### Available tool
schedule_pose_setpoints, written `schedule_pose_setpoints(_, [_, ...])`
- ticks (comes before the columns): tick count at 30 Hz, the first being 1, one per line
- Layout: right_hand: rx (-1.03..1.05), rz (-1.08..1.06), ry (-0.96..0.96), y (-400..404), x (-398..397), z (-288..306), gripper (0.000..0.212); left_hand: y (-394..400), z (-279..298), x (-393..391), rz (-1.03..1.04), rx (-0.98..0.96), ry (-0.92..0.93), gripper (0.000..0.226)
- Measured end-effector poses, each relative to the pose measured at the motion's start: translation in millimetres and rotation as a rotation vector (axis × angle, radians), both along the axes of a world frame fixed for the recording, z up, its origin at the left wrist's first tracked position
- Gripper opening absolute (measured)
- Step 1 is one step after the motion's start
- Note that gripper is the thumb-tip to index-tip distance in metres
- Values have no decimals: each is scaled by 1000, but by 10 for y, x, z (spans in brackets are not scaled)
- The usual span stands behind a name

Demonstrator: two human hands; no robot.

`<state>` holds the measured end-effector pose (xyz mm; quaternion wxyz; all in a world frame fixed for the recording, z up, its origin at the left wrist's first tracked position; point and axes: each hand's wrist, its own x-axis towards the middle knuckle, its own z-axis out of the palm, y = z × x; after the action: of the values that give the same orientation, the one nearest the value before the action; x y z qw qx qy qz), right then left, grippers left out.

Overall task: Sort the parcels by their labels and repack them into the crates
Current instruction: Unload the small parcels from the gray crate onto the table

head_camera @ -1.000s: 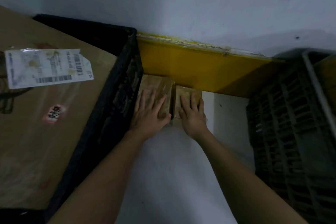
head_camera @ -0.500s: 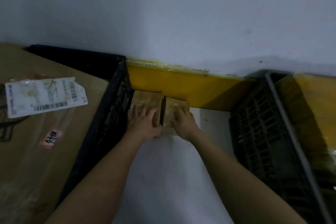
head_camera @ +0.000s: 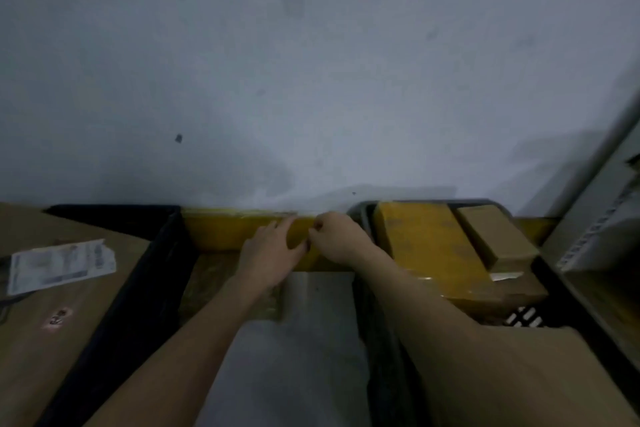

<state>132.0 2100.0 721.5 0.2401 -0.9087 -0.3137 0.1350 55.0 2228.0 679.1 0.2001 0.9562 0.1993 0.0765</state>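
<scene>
Both hands meet at the yellow strip (head_camera: 242,236) along the wall's foot. The left hand (head_camera: 273,255) has loose, straight fingers; the right hand (head_camera: 337,239) is curled, but whether it pinches anything I cannot tell. Below the strip, small brown parcels (head_camera: 221,284) lie on the floor, partly under the left forearm. Likely next: lift one, read its label, pick a crate. The right crate (head_camera: 550,284) holds a yellow parcel (head_camera: 426,246); labels are blurred.

The floor strip (head_camera: 304,357) runs between two crates. Left of it stands the left crate (head_camera: 138,288) holding a big carton (head_camera: 52,340); right of it, the right crate (head_camera: 391,357) holding parcels (head_camera: 429,246).
</scene>
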Motion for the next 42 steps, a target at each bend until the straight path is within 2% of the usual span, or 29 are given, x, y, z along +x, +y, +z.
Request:
schedule_pose_setpoints(4, [85,-59,-75,-730,197,444,30,-668,337,181,-44,-75,-105,59])
schedule_pose_setpoints(9, [103,-128,-118,-1654,416,482,31,-1396,446,333,-84,-163,-153,61])
schedule_pose_setpoints(16, [19,-261,-235,-2526,706,199,23,-1936,296,599,16,-358,12,83])
schedule_pose_setpoints(19, [-44,-340,-205,-2728,788,19,50,-2069,216,664,59,-497,47,102])
schedule_pose_setpoints(22, [-23,-378,-140,-2850,845,-168,74,-2169,141,668,95,-588,75,120])
schedule_pose_setpoints(26, [-20,-381,-42,-2941,957,-428,87,-2226,33,693,187,-606,19,134])
schedule_pose_setpoints(27, [-10,-381,-26,-2954,974,-483,87,-2236,19,703,216,-637,-1,133])
schedule_pose_setpoints(31, [83,-379,-33,-2991,1037,-634,84,-2293,5,732,260,-653,-32,107])
schedule_pose_setpoints(36, [147,-395,-27,-2970,1069,-683,80,-2306,48,774,284,-714,7,120])
schedule_pose_setpoints(42, [178,-414,-31,-2930,1063,-681,75,-2336,51,753,303,-708,-45,106])
